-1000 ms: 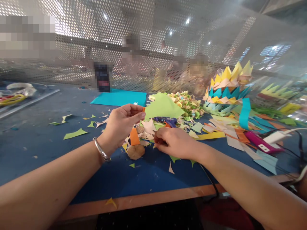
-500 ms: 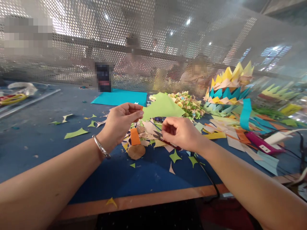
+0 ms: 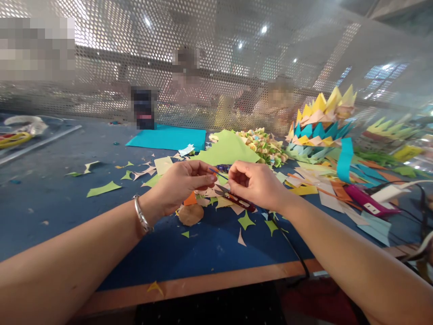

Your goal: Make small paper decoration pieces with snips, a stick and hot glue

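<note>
My left hand, a bracelet on its wrist, is closed in a pinch on a small piece of orange paper, mostly hidden by the fingers. My right hand pinches a thin blue stick, whose far end meets the orange paper at my left fingertips. Just below the right hand lie scissors with dark red handles. An orange paper strip and a round brown piece rest under the left hand. Behind both hands is a light green paper sheet.
A turquoise sheet lies at the back. A heap of small folded paper pieces and stacked zigzag paper strips stand back right. A magenta power strip with cables is at right. Paper scraps cover the blue table; perforated metal rises behind.
My left hand has moved right and slightly down, bringing the orange paper to the end of the blue stick. My right hand has stayed nearly in place.
</note>
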### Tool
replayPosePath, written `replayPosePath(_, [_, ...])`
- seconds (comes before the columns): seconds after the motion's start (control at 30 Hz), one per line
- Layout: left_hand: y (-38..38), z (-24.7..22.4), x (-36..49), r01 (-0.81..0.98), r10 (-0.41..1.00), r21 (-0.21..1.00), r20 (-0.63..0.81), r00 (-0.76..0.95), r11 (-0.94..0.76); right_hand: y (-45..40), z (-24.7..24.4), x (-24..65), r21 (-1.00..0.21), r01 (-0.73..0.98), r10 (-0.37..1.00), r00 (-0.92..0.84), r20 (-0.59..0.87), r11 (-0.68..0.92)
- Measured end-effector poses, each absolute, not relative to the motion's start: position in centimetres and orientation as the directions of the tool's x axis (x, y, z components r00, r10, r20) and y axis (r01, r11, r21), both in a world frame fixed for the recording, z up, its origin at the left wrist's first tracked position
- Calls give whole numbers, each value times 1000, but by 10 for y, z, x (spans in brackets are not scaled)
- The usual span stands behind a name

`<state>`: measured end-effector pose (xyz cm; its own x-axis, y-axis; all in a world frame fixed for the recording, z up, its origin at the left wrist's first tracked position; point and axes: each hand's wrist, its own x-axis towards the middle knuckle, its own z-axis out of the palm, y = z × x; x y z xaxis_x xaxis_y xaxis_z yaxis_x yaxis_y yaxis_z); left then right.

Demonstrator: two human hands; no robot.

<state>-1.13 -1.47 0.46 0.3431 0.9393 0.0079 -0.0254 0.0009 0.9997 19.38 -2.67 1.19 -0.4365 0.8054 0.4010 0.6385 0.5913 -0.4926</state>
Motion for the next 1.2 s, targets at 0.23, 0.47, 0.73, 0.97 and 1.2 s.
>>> replayPosePath(0.23, [-19,9,-10,-62,917,996,-34,397,63,-27,13,194,-480,639,799,-455,394,601])
replayPosePath(0.47, [-20,10,-8,-62,937,988,-113,331,141,-28,14,193,-469,633,787,-474,394,616])
replayPosePath(0.73, [-21,10,-9,-3,935,993,-109,337,116,-29,12,193,-458,610,763,-499,411,646])
replayPosePath(0.97, [-18,13,-14,342,903,911,71,423,-232,-29,13,193,-409,639,754,-491,436,652])
replayPosePath(1.2, [-18,20,-17,585,864,668,182,470,-459,-28,13,194,-408,630,748,-505,432,661])
